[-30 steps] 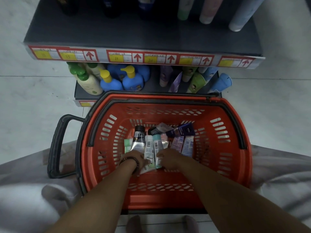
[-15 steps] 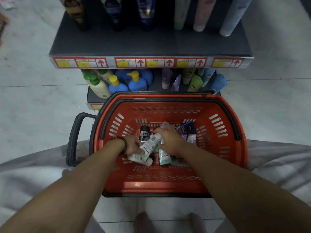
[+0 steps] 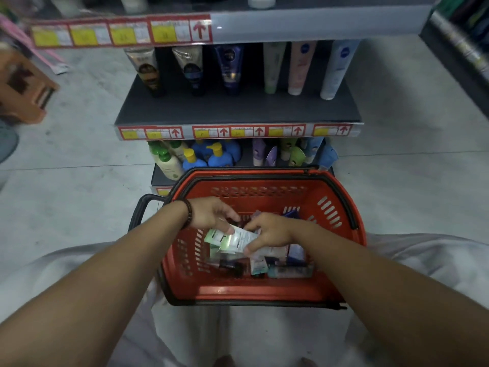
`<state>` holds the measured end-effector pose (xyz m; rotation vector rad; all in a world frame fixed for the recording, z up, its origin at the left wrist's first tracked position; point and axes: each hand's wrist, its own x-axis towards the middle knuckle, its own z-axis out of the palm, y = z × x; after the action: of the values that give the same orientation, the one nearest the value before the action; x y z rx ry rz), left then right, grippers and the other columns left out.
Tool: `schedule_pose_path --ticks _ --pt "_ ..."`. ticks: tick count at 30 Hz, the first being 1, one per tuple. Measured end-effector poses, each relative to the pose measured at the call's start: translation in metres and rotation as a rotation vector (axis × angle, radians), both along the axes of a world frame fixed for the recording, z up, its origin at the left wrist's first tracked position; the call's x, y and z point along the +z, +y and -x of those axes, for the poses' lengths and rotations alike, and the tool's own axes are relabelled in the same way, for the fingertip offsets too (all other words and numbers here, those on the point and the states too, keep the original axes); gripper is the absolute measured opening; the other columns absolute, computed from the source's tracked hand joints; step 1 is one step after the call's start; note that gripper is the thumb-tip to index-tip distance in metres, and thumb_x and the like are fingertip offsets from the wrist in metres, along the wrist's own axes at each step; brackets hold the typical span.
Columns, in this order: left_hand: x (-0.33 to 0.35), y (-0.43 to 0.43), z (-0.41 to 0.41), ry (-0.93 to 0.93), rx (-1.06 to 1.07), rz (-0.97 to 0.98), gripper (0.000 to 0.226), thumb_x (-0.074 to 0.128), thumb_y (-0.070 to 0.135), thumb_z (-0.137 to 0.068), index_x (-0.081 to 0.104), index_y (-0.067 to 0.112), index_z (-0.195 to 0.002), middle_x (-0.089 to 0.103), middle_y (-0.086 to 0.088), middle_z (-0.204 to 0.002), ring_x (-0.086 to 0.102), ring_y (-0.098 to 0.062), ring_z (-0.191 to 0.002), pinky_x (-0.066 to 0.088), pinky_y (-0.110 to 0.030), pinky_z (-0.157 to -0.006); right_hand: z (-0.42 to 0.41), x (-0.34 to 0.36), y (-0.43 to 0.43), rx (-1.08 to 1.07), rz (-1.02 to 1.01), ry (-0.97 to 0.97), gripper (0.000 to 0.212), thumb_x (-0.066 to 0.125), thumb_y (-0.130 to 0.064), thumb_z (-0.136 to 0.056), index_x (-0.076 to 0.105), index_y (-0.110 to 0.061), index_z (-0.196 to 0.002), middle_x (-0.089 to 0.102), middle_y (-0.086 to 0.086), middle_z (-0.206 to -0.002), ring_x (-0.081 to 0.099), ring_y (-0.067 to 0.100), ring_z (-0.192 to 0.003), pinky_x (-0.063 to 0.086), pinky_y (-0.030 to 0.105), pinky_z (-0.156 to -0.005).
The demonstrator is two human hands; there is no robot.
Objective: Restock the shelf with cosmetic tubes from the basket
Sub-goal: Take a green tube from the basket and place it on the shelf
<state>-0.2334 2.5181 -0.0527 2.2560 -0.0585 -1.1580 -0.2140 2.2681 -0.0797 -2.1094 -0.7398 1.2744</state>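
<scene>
On a dim shop floor, a grey shelf (image 3: 238, 109) holds a row of standing tubes (image 3: 299, 67). Over the red basket (image 3: 259, 190), the left grip (image 3: 211, 213) and right grip (image 3: 270, 234) both clamp a small bundle of cosmetic tubes (image 3: 232, 238), which I judge to be the pick-up step. The next move calls for carrying them forward and standing them upright on the shelf.

Both bare forearms reach forward and converge; left hand (image 3: 211, 214) and right hand (image 3: 270, 233), fingers curled, pinch cosmetic tubes (image 3: 234, 239).
</scene>
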Motion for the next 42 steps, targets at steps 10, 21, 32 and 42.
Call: schedule_pose_path --ticks 10,21,32,42 --pt "0.058 -0.027 0.017 0.268 0.796 0.683 0.052 0.067 0.059 -0.103 0.073 0.018 -0.133 0.081 -0.009 -0.122 0.074 -0.023 -0.102 0.06 -0.041 -0.095 0.005 0.032 -0.034 -0.555 -0.357 0.258 0.03 0.086 -0.01 -0.091 0.084 -0.013 -0.121 0.085 0.008 -0.114 0.081 0.024 -0.104 0.062 0.037 -0.089" --pt "0.096 -0.108 -0.011 -0.263 0.932 0.99 0.034 0.072 0.012 -0.107 0.065 0.018 -0.14 0.082 -0.014 -0.128 0.081 -0.027 -0.105 0.067 -0.038 -0.077 -0.026 0.114 -0.052 -0.787 -0.58 -0.052 0.022 0.085 -0.017 -0.097 0.084 -0.013 -0.119 0.086 0.003 -0.111 0.082 0.022 -0.104 0.066 0.04 -0.093" --pt "0.185 -0.106 -0.075 -0.594 0.898 0.931 0.021 0.08 0.018 -0.102 0.081 0.021 -0.123 0.081 -0.019 -0.123 0.082 -0.032 -0.103 0.069 -0.056 -0.085 -0.088 0.238 -0.07 -0.802 -0.688 -0.214 0.014 0.07 -0.006 -0.107 0.078 -0.011 -0.118 0.085 0.008 -0.11 0.082 0.031 -0.1 0.065 0.043 -0.075" --pt "0.255 -0.09 -0.126 -0.936 0.736 0.622 0.014 0.082 0.026 -0.101 0.081 0.031 -0.113 0.083 0.018 -0.105 0.08 -0.005 -0.098 0.067 -0.035 -0.084 -0.195 0.342 -0.068 -0.878 -0.828 -0.716 0.029 0.078 -0.008 -0.101 0.072 -0.025 -0.123 0.084 -0.002 -0.113 0.081 0.016 -0.107 0.066 0.046 -0.096"
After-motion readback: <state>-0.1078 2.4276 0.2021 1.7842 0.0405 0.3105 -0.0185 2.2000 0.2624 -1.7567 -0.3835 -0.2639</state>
